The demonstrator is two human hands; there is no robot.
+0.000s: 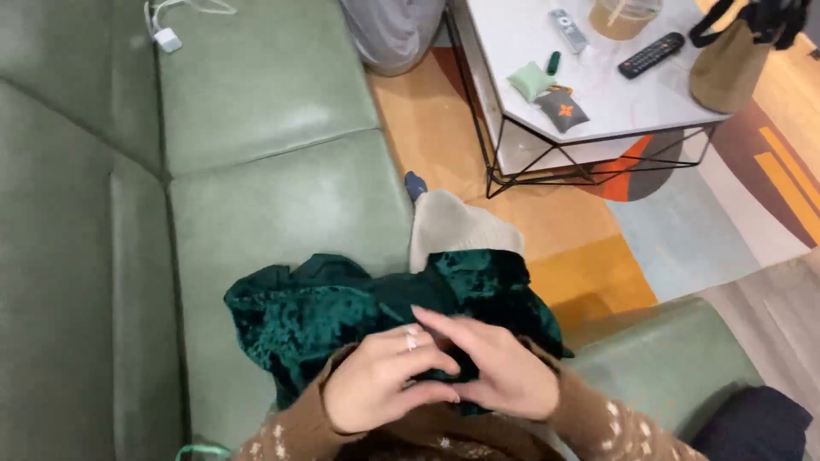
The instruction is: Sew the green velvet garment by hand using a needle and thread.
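A crumpled dark green velvet garment [325,312] lies on the seat of a pale green leather sofa [273,205], close in front of me. My left hand [376,380], with a ring on one finger, and my right hand [500,367] are together at the garment's near edge, fingers pinching a fold of the velvet between them. Both wrists wear brown knitted sleeves with a white pattern. A beige knitted piece [453,226] pokes out from under the far side of the green cloth.
A white table [530,51] on a black wire frame stands at the upper right, carrying two remote controls [651,54], small pouches [559,107], a cup and a brown bag [726,68]. A patterned rug [683,230] covers the floor. A white charger [166,38] lies on the sofa.
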